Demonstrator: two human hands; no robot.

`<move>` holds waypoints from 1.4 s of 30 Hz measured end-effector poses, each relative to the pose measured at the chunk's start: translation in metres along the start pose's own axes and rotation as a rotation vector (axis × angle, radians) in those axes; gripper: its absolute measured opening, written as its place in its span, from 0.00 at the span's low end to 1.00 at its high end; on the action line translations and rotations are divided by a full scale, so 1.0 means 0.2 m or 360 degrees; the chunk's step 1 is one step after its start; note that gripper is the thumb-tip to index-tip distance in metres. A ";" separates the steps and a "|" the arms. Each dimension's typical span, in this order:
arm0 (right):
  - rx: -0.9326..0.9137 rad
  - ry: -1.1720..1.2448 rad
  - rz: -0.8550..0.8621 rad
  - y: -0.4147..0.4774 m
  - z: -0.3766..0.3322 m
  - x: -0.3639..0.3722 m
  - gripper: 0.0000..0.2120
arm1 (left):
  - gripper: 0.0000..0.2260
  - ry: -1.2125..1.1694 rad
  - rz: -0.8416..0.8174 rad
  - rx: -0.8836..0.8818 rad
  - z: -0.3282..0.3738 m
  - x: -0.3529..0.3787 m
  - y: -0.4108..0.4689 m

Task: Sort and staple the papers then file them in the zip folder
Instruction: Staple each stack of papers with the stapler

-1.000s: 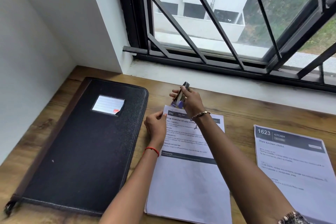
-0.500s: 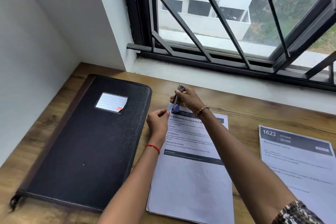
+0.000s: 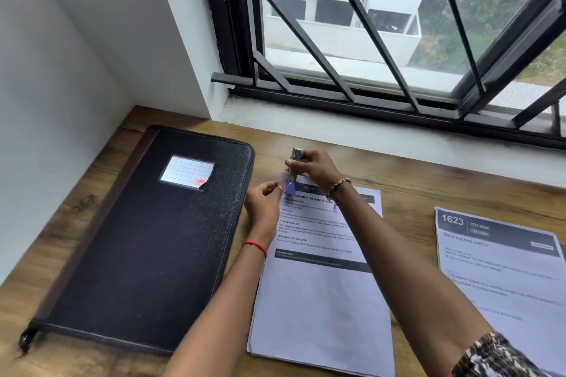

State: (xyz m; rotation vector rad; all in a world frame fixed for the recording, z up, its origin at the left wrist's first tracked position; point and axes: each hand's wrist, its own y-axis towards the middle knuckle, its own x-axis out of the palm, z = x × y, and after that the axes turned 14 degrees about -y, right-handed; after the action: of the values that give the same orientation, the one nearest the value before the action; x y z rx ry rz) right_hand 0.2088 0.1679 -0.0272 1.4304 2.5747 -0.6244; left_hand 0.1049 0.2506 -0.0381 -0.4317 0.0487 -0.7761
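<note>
A small metal stapler [image 3: 294,167] with a blue tip sits over the top left corner of a stack of printed papers [image 3: 321,300] in the middle of the wooden table. My right hand [image 3: 315,168] grips the stapler from the right. My left hand [image 3: 263,203] pinches the papers' top left corner just below the stapler. A second stack of papers [image 3: 502,278], headed "1623 Kitchen", lies at the right. The black zip folder [image 3: 147,239] lies closed at the left, zip pull at its near left corner.
The wooden table [image 3: 407,193] runs up to a white window sill [image 3: 398,138] and a barred window behind. A white wall closes off the left side, close to the folder.
The stapler has tilted down onto the papers' top left corner. My left hand stays pinching that corner. The view has shifted slightly.
</note>
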 end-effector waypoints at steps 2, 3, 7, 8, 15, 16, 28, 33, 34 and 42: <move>-0.0006 -0.0005 0.0025 0.00 0.01 0.00 0.07 | 0.07 0.0062 -0.0029 -0.0001 0.01 0.00 0.00; -0.0012 -0.0009 0.0033 0.01 0.02 0.00 0.07 | 0.08 0.0098 -0.0070 -0.0005 0.03 0.00 0.00; -0.0013 0.0033 0.0061 0.01 0.03 0.00 0.09 | 0.04 0.0265 -0.0360 -0.0060 0.05 -0.01 0.00; -0.0014 0.0039 0.0058 0.01 0.03 0.00 0.09 | 0.03 0.0296 -0.0381 -0.0074 0.06 -0.01 0.00; -0.0015 0.0132 0.0084 0.02 0.06 0.04 0.08 | 0.09 0.0477 -0.0344 -0.0033 0.05 0.00 0.02; -0.0012 0.0147 0.0106 0.01 0.06 0.04 0.09 | 0.10 0.0522 -0.0343 0.0008 0.04 0.00 0.01; 0.0061 0.0360 0.0212 -0.03 0.03 -0.03 0.06 | 0.16 0.0388 -0.0480 0.0075 0.07 -0.04 -0.05; 0.0198 0.0860 0.0577 -0.06 -0.02 -0.12 0.09 | 0.27 0.0483 -0.0388 0.0158 0.04 -0.07 -0.06; 0.0252 0.0945 0.0625 -0.07 -0.03 -0.14 0.11 | 0.26 0.0521 -0.0351 0.0179 0.04 -0.07 -0.07; 0.0725 0.1123 0.0503 -0.35 -0.02 -0.29 0.12 | 0.16 0.0578 -0.0275 0.0430 0.11 0.05 -0.28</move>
State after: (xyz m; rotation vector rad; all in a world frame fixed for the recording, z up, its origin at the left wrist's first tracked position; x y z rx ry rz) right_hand 0.1822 0.0916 0.0146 2.5372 2.6585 -0.8008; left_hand 0.0787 0.2159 0.0048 -0.0348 0.2452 -1.0095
